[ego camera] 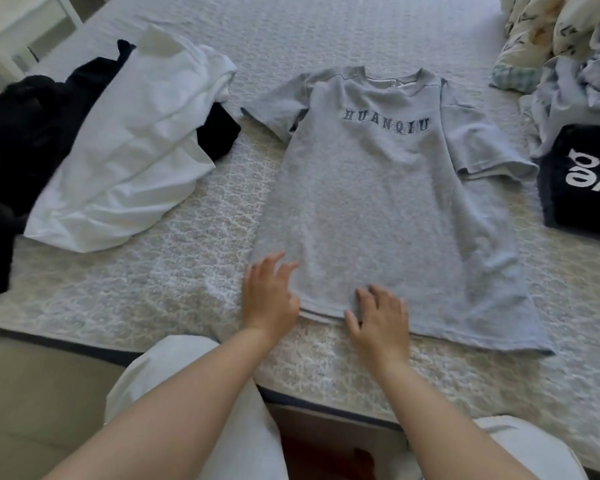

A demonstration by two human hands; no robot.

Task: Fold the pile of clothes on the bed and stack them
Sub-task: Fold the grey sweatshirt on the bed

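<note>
We rest our left hand (269, 299) and right hand (378, 315), fingers loosely spread and gripping nothing, on the near hem of a grey short-sleeved T-shirt printed HUANQIU (381, 202), laid flat, front up; to its left lie a crumpled white garment (136, 150) and black clothes (18, 133); to its right, a folded black garment with white lettering (582, 181); all on a pale patterned quilted bed (194, 271); rumpled floral bedding (561, 32) fills the far right corner.
</note>
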